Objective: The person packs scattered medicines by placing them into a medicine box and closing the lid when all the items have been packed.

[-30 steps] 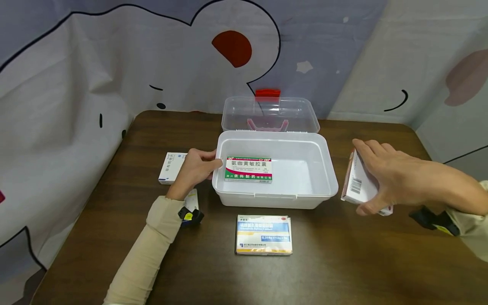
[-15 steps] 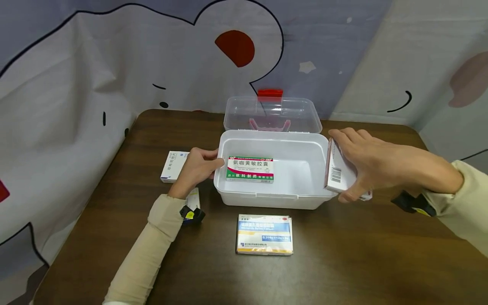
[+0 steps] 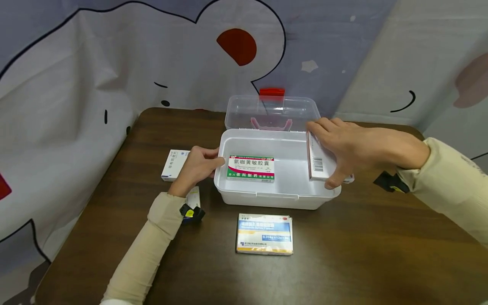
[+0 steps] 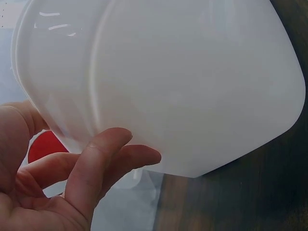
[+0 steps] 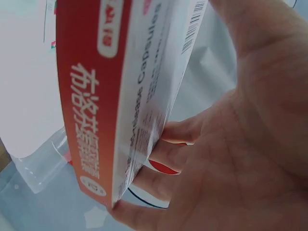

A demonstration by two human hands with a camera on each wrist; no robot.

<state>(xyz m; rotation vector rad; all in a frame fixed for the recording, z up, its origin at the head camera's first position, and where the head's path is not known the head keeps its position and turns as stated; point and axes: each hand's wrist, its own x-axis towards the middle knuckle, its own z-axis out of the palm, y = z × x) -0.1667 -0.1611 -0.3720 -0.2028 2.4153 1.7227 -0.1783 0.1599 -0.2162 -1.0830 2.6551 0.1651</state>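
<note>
A white plastic box [image 3: 278, 202] stands on the table with its clear lid [image 3: 272, 112] swung back. My left hand [image 3: 198, 169] pinches the box's left rim between thumb and fingers; in the left wrist view, fingers [image 4: 115, 149] lie against the box's outer wall. Inside, on the left, lies a green, white and red medicine box [image 3: 250, 168]. Over the right end of the container, my right hand [image 3: 343, 146] grips a white and red medicine box [image 3: 319, 159] by its ends, tilted. Its red side [image 5: 86, 110] faces the right wrist view.
A blue, white and yellow medicine box [image 3: 264, 234] lies in front of the container. Left of it, a white medicine box [image 3: 174, 164] and another carton [image 3: 193, 198] sit partly hidden by the left arm. A printed cloth [image 3: 171, 63] hangs behind the table.
My right hand has carried the white and red medicine box leftward, from beside the container to over its right end. The left hand has kept its hold on the rim.
</note>
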